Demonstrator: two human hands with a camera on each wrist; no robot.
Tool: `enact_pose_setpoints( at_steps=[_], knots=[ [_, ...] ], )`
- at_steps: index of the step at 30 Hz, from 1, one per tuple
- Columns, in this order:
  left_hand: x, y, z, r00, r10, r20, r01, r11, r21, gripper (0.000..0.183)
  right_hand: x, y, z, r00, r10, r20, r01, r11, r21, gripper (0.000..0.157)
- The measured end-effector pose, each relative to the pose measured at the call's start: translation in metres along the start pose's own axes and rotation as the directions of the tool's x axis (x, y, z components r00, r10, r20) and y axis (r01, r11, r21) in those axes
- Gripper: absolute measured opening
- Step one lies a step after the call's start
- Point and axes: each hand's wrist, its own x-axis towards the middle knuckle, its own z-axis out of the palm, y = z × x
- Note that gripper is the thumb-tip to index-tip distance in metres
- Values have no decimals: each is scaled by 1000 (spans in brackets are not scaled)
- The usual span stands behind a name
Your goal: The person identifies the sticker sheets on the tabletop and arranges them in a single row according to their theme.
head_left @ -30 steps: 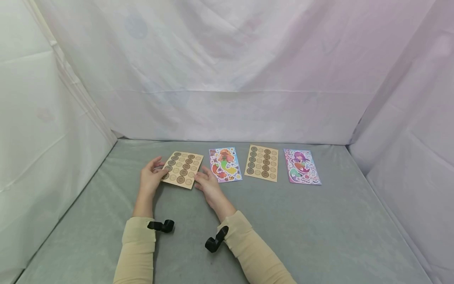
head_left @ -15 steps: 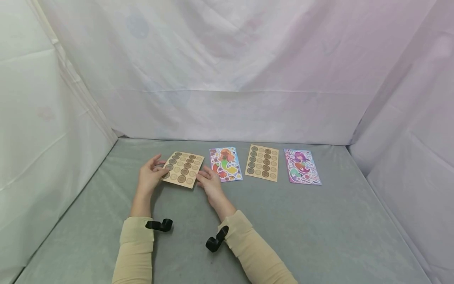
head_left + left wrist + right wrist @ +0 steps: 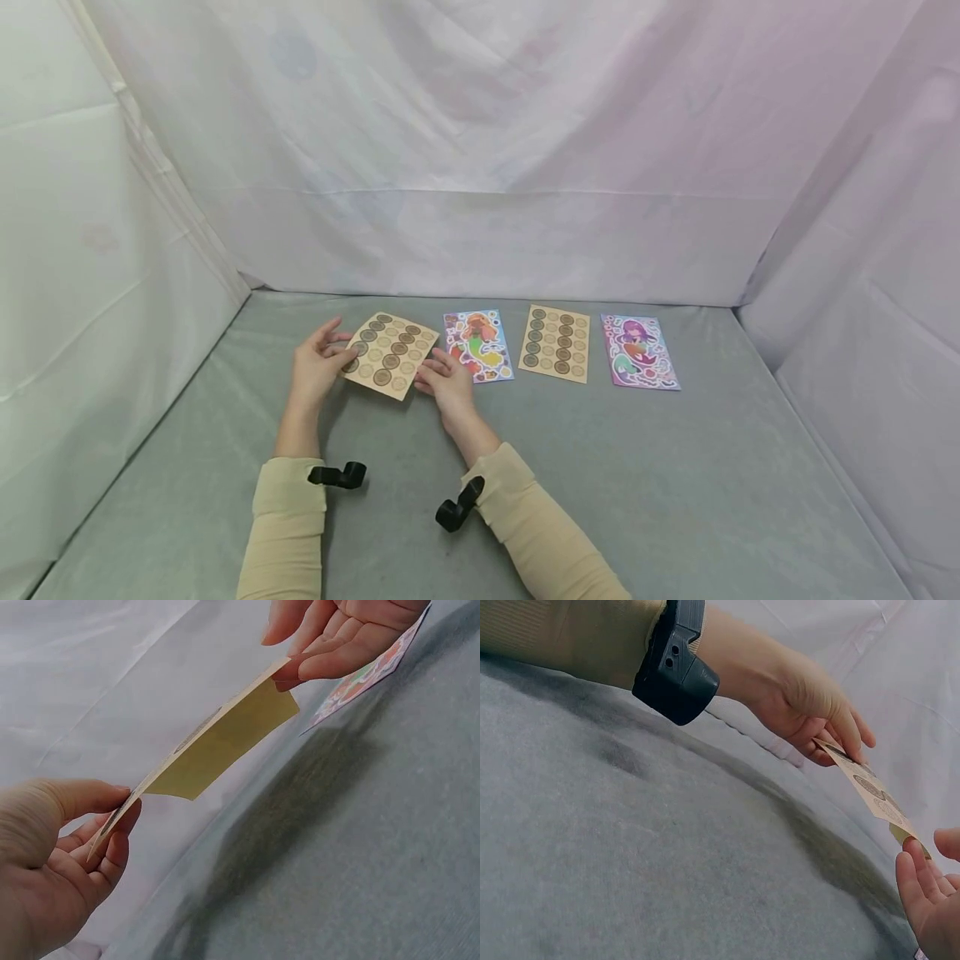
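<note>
Raised above the table is a tan sticker sheet (image 3: 390,357) printed with rows of round dark and pale seals. My left hand (image 3: 313,372) pinches its left edge, thumb on the printed face and fingers underneath. The right hand (image 3: 452,390) is at the opposite edge; in the right wrist view its fingertips (image 3: 910,846) touch the pale yellow underside while the thumb stands apart. Seen from the left wrist, the sheet's back (image 3: 225,746) bows slightly between both hands, and its shadow falls on the cloth below.
To the right lie a mermaid sticker sheet (image 3: 480,346), partly behind my right hand, another tan seal sheet (image 3: 553,343) and a purple-haired mermaid sheet (image 3: 639,352). Grey cloth (image 3: 600,483) covers the table. White curtains (image 3: 480,242) enclose the back and sides.
The tan sheet has tilted and shifted slightly up and to the right in the head view. My right hand has moved a little rightward; the other sheets stay put.
</note>
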Motion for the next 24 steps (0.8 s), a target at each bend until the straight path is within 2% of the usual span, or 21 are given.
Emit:
enact_pose_setpoints(
  at_steps=[1,3,4,9,13,16,18,20,24],
  knots=[
    [2,-5,0,1000,22,1,-22,1000,3,66,0,0,0,1000,2,-4,-2,1000,0,47],
    [2,-2,-1,1000,22,18,-21,1000,-18,66,1,-1,0,1000,0,-11,0,1000,-4,47],
    [3,-5,-2,999,36,25,-36,999,-29,66,1,-1,0,1000,-3,-14,2,1000,-4,47],
    [-6,17,-5,998,24,58,-18,996,-93,62,2,-1,-1,1000,-8,-26,7,999,-32,49],
    [-4,12,-3,999,-23,31,24,999,-34,55,1,-1,-3,999,-14,-36,12,998,-56,49],
    [0,5,-4,998,-47,38,46,999,6,52,0,-3,-4,999,-18,-35,16,998,-65,49],
    [-1,6,-6,997,-52,54,51,999,19,51,-2,-4,-5,999,-19,-32,16,997,-74,50],
    [-5,16,-8,995,-46,86,45,999,18,52,-2,-5,-6,999,-18,-28,16,997,-76,50],
    [-15,37,-11,991,-71,116,75,997,-33,51,-4,-6,-8,1000,-21,-13,20,996,-87,52]
  ],
)
